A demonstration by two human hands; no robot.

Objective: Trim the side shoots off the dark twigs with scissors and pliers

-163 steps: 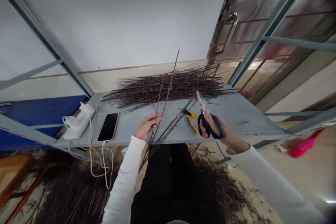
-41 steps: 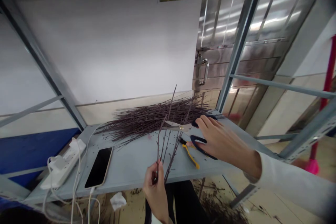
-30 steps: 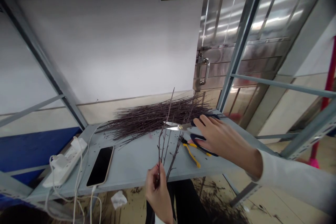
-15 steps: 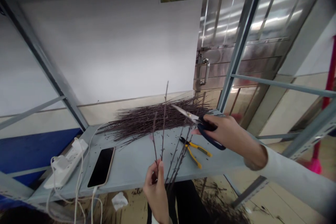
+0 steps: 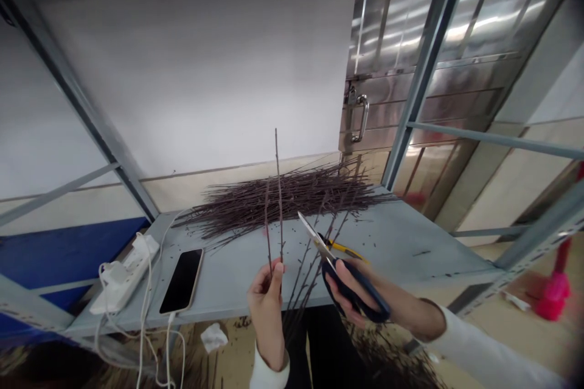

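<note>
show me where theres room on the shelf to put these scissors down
The widest patch on the grey metal shelf lies right of the yellow-handled pliers, below the twig pile, with only specks on it. A smaller one sits between the phone and the twigs in the left hand. It's crowded along the pile and around the power strip.

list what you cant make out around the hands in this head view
Head view:
Pliers: mostly hidden behind the scissors and right hand.
Lower twig ends: hidden by the left hand.
Twigs on the floor: cut off by the bottom edge.
</note>
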